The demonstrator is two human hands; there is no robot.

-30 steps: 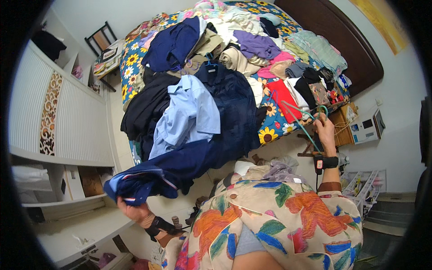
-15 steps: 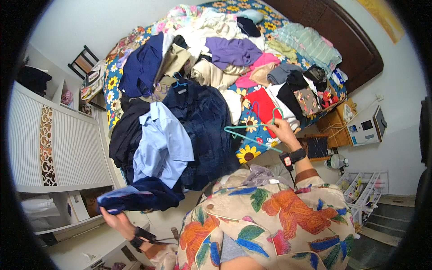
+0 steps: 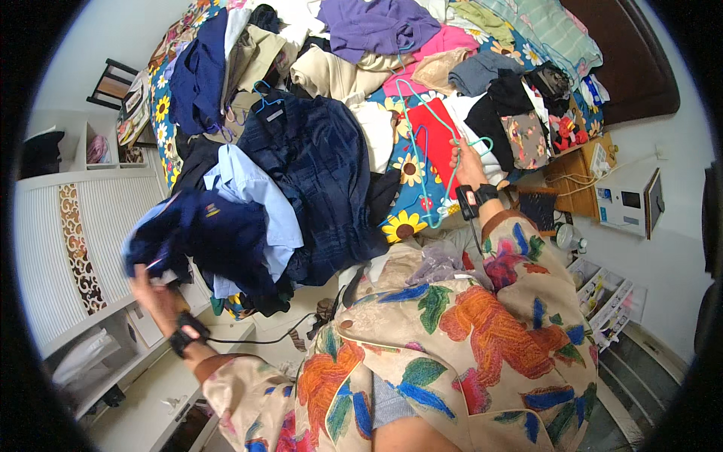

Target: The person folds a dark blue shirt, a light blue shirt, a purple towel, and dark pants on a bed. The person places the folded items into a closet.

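My left hand grips the edge of a navy garment with a small emblem and holds it raised at the left. That garment partly covers a light blue shirt. Beside the shirt lies a dark navy shirt with a blue hanger at its collar. My right hand is closed round a green hanger, tilted upright above the bed's near edge. Behind it, a second blue hanger lies near a folded red cloth.
Heaped clothes, among them a purple top, cover much of the flowered bedspread. A white louvred cabinet stands at the left. On the right are a wooden bedside cabinet and a white rack.
My left hand has lifted the navy garment up and leftward, over the light blue shirt. My right hand has risen, turning the green hanger from lying flat to upright. The view has shifted too.
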